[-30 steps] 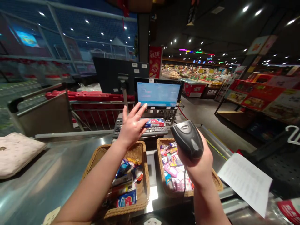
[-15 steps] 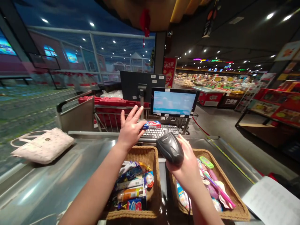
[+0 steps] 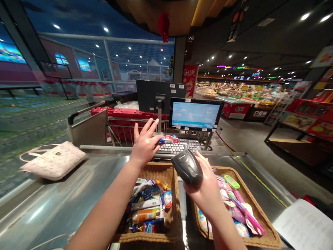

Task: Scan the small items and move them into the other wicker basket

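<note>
My left hand (image 3: 146, 143) pinches one end of a small red-and-blue box (image 3: 169, 139) between thumb and index finger, its other fingers spread upward. A barcode-like patch shows on the box's near side. My right hand (image 3: 205, 184) is wrapped round a black handheld barcode scanner (image 3: 187, 167), whose head faces up and left, just below the box and apart from it. Beneath my left arm, a wicker basket (image 3: 176, 208) holds several packaged goods. Under my right wrist, a second wicker basket (image 3: 267, 225) contains colourful small items.
A keyboard (image 3: 179, 147) and a lit screen (image 3: 195, 114) stand behind the baskets. On the metal counter (image 3: 85, 187), a pale handbag (image 3: 56, 161) lies at left. White paper (image 3: 307, 222) is at the right edge. A metal cart (image 3: 91, 126) stands beyond.
The view has turned slightly left, so the surroundings sit a little further right. The scanner has moved slightly left and down relative to the box. Both grips stay the same.
</note>
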Demonstrator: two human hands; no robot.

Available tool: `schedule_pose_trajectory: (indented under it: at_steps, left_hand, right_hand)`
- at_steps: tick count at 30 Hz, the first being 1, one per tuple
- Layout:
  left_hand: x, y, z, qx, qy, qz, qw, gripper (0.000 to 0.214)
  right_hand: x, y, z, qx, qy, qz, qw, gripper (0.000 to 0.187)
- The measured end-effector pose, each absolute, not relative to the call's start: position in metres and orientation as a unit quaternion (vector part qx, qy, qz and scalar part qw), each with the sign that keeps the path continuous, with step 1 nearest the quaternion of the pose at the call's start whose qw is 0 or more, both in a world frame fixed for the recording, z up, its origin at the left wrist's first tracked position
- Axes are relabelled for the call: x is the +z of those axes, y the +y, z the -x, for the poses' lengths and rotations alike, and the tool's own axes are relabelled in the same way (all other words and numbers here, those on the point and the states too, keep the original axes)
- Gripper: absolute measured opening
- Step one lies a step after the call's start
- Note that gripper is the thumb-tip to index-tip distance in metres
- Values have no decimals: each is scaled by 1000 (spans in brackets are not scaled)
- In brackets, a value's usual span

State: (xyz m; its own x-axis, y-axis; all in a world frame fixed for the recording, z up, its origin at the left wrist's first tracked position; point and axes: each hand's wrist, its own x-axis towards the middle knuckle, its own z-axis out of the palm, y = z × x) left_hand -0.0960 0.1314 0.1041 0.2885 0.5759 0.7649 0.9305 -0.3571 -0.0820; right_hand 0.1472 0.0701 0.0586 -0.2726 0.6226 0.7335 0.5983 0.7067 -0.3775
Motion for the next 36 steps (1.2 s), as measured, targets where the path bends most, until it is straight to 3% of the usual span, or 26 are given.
schedule_pose_trajectory:
  at_steps: [20, 36]
  left_hand:
    - [59, 127, 106, -294, -527, 763, 230, 20]
    - [-35, 88, 135, -185, -579, 790, 81, 18]
  right_hand:
    - [40, 85, -144, 56, -792, 406, 452, 56]
    - [4, 96, -117, 145, -788, 420, 426, 48]
